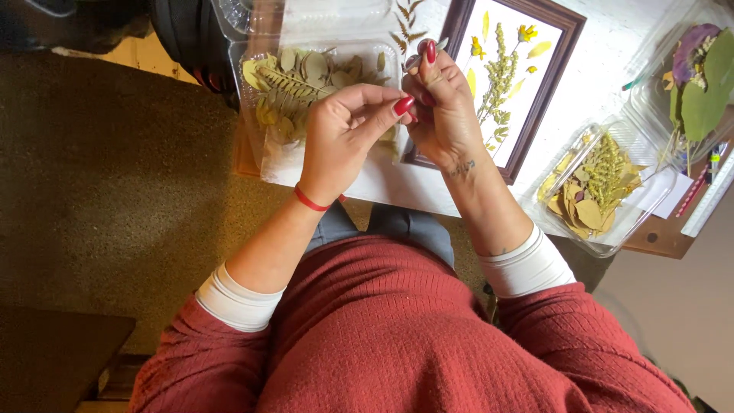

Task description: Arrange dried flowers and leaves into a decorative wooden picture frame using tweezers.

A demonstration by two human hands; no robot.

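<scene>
Red knitted sleeves (397, 344) with white cuffs fill the near field; no contact with the work.

Left hand (344, 138): raised above the table edge, thumb and forefinger pinched closed, tips meeting the right hand's. A red band sits on the wrist. What lies between the pinched tips is too small to tell.

Right hand (443, 107): fingers curled closed round a slim metal tool (417, 57), apparently tweezers, whose tip stands up past the forefinger. The item being worked sits at the meeting point of both hands' fingertips, hidden by them.

Clear tray of pressed green leaves (306, 76): just beyond the left fingers, partly covered by them.

Dark wooden frame (550, 76): just beyond and right of the right fingers, white backing carrying yellow petals and a green sprig (501, 76).

Second clear tray (604, 183): well right of the right wrist, holding tan leaves and yellowish sprigs.

Third clear container (699, 76): farthest right, with a purple flower and broad green leaves.

Handling note, as a judgement: pressed plant matter looks brittle, so light pinch pressure, tool tips closed only on a stem or edge, and hands kept over the table suit this step best.
</scene>
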